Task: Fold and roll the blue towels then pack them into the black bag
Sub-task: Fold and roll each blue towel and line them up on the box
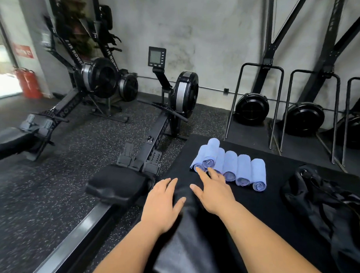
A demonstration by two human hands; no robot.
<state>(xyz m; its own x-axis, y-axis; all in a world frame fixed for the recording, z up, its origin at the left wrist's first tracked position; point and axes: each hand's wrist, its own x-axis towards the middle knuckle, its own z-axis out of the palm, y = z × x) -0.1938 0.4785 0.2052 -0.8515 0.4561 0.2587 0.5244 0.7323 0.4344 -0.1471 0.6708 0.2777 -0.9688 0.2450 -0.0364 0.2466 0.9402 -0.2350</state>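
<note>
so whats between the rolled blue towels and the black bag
Only bare black mat between the towels and the bag, seen in the head view.

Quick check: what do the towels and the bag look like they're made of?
Towels: soft matte blue cloth, likely microfibre or terry; the rolled ends show fuzzy layered spirals. Bag: thin black fabric, perhaps nylon; it lies slumped and creased.
</note>
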